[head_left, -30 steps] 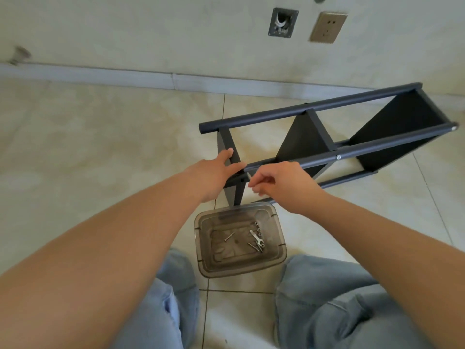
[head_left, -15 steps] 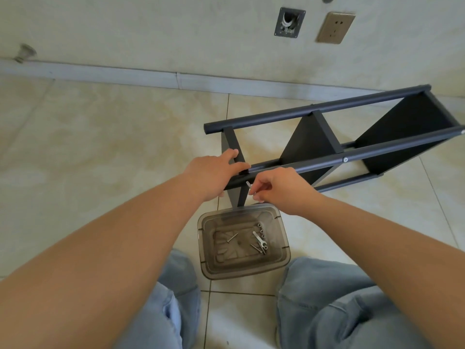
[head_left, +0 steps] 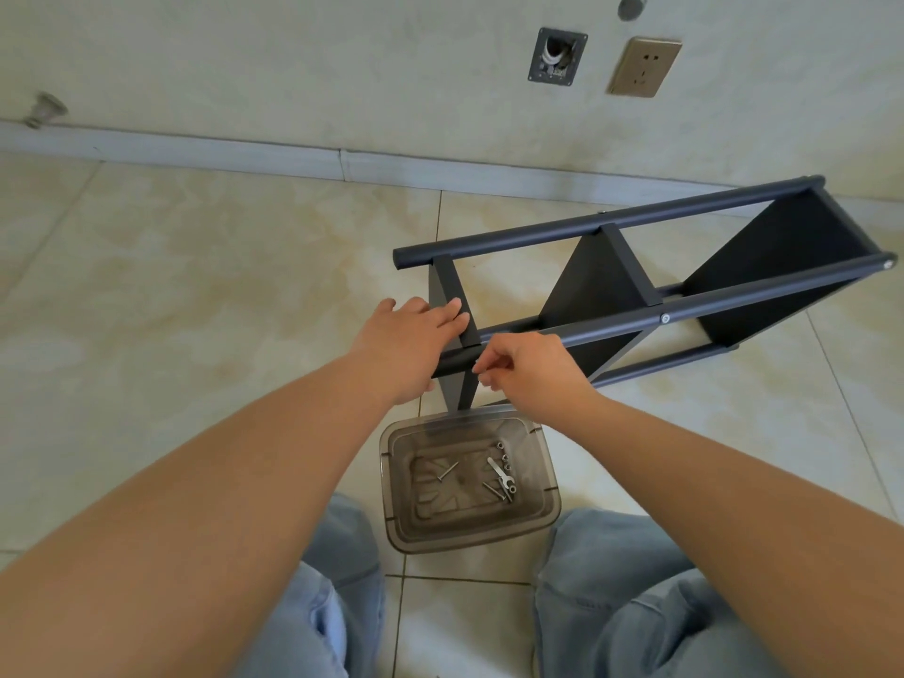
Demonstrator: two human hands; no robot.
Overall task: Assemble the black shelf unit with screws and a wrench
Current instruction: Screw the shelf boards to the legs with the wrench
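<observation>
Where the wall meets the floor at the far left, a small metal door stop [head_left: 45, 109] juts out above the pale baseboard [head_left: 195, 148], and cream tiled floor [head_left: 171, 310] runs from there toward the person squatting in light blue jeans [head_left: 636, 604]. Moving rightward, the left hand [head_left: 410, 344] lies over the near end of the black shelf unit [head_left: 636, 296], fingers straight and slightly spread across the end panel, thumb tucked beneath the near pole. Just below the hands sits a smoky translucent plastic tub [head_left: 548, 506], touching the shelf's lower corner; inside it lie a small flat wrench [head_left: 500, 473] and several loose screws [head_left: 447, 470]. Beside the left hand, the right hand [head_left: 531, 371] has its fingertips pinched together at the near pole's joint with the end panel; whatever it pinches is too small to make out. The shelf unit itself lies on its side on the tiles, stretching away to the right with its poles level and three dark panels standing on edge between them. On the wall above, an open junction box [head_left: 557, 56] sits left of a brass-coloured socket [head_left: 643, 67].
</observation>
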